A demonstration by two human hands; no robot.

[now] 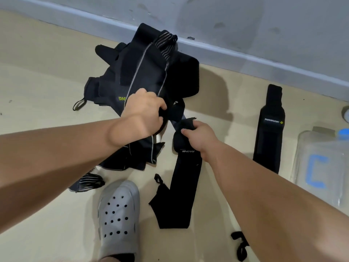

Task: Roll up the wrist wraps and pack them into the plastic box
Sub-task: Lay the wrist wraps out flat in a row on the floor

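A heap of black wrist wraps (pixel 143 72) with grey edging lies on the beige floor near the wall. My left hand (pixel 143 112) grips black fabric at the front of the heap. My right hand (pixel 200 137) pinches the partly rolled upper end of a long black wrap (pixel 181 186), whose tail runs down the floor toward me. Another black wrap (pixel 270 129) with a white label lies flat to the right. The clear plastic box (pixel 321 167), marked with a blue letter and a blue clip, sits at the right edge.
A grey clog (pixel 118 214) on a foot stands at the bottom centre, next to a striped wrap end (pixel 88 183). A black loop strap (pixel 240 244) lies at the bottom right. The grey wall and skirting run across the top.
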